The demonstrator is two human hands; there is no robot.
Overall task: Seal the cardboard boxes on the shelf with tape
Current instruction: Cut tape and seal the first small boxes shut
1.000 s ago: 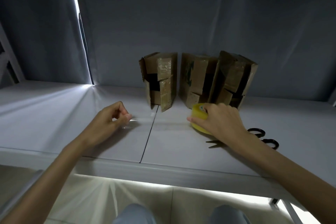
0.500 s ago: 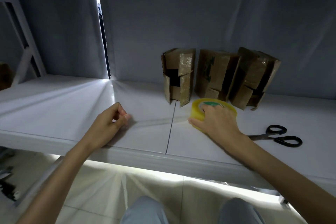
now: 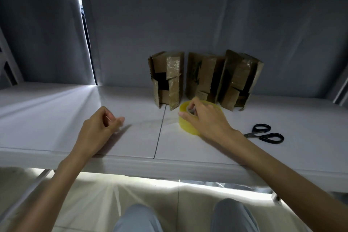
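Overhead, head view: a white shelf (image 3: 56, 118) is seen, made of two panels joined at a dark seam, with a thick front lip. It is backed by grey sheeting through which a bright slit of light shows at the left. A second shelf board runs across the top. Below the lip, pale floor tiles and two knees in light blue trousers are visible.

Change from the frame half a second ago: the boxes, roll and scissors are set further right and lower in view, so the camera has shifted. The pulled strip is shown slightly longer, and both hands are kept at the same work.

Items, by material and shape:
- cardboard boxes (image 3: 205, 78): three, brown, creased, stood on end against the back sheeting, with glossy old tape over loose flaps; the leftmost shows a dark gap.
- tape roll (image 3: 185, 125): yellow, translucent, ring-shaped, laid flat just before the boxes.
- tape strip (image 3: 150, 123): clear, thin, stretched low over the shelf from roll to left fingers.
- scissors (image 3: 264, 133): black loop handles, lying flat to the right of the roll.
- left hand (image 3: 98, 128): curled, the strip's end pinched at the fingertips.
- right hand (image 3: 205, 118): fingers hooked into the roll's core, the roll gripped.
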